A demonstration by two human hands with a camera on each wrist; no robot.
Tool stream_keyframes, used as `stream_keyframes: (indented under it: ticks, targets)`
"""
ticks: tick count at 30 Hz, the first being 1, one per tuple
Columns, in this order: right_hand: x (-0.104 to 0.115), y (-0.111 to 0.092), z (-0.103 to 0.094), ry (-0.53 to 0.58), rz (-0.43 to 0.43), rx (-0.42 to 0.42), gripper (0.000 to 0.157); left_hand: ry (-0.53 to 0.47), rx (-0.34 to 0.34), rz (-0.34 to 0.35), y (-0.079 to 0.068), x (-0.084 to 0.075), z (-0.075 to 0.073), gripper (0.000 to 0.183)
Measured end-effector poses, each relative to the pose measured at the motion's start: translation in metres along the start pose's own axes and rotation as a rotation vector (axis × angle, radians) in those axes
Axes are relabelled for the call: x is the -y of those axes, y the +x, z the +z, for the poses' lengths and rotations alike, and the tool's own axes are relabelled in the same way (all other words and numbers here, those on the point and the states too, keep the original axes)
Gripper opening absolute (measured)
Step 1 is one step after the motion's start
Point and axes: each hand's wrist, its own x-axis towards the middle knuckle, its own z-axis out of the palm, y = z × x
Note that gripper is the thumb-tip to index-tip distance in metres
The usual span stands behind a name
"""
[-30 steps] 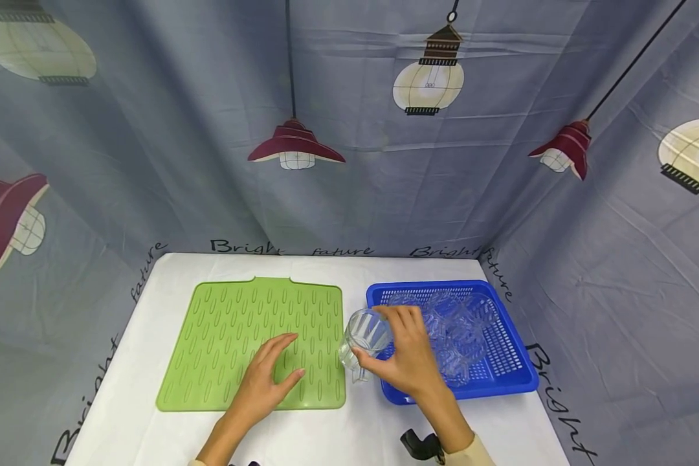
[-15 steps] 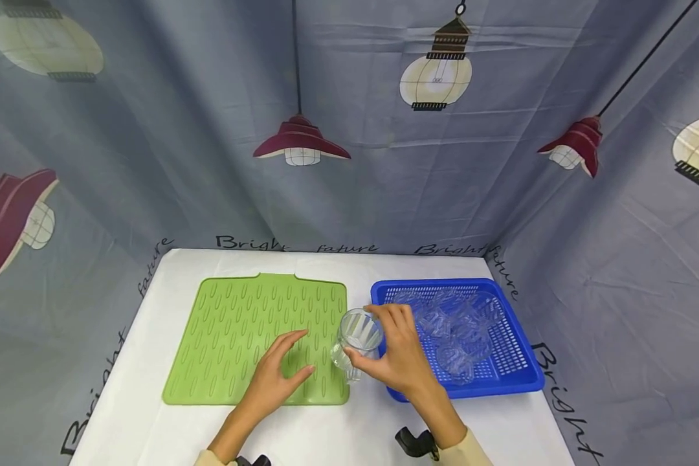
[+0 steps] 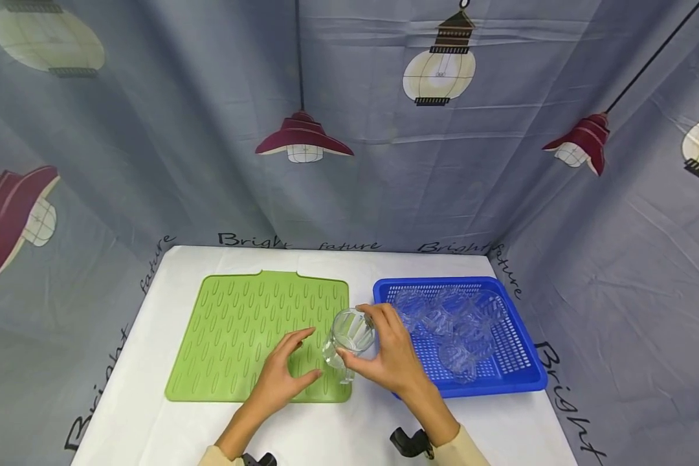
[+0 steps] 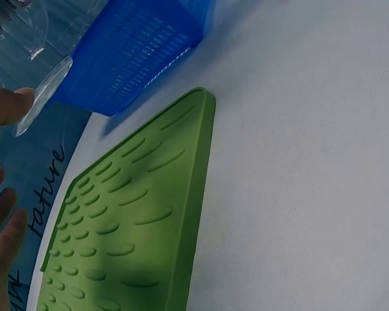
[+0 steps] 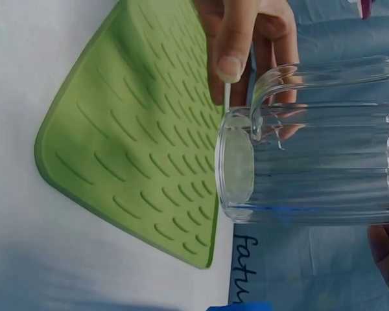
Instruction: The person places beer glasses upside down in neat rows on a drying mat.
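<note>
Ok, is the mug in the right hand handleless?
No, the right wrist view shows a curved glass handle along the side of the mug.

On the white table (image 3: 320,437), clear glass mugs (image 3: 455,327) are contained in a blue plastic basket (image 3: 510,351), right of a green rectangular mat (image 3: 250,333).

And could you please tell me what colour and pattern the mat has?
The mat is green with raised elongated bumps, clearest in the head view.

On the grey-blue lamp-print curtain (image 3: 373,194) around you, you can read "Bright" and "fature" in black script (image 3: 253,241), repeated along the back and both sides; your left wrist view shows "fature", your right "fatu".
</note>
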Motion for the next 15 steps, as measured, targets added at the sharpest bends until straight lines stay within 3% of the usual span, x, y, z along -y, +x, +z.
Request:
stream_keyframes:
  ticks: [15]
  targets:
    - [0.007,0.001,0.002,0.060,-0.036,-0.007,0.079,-0.073,0.010,0.044,0.003,-0.006,0.012,0.093]
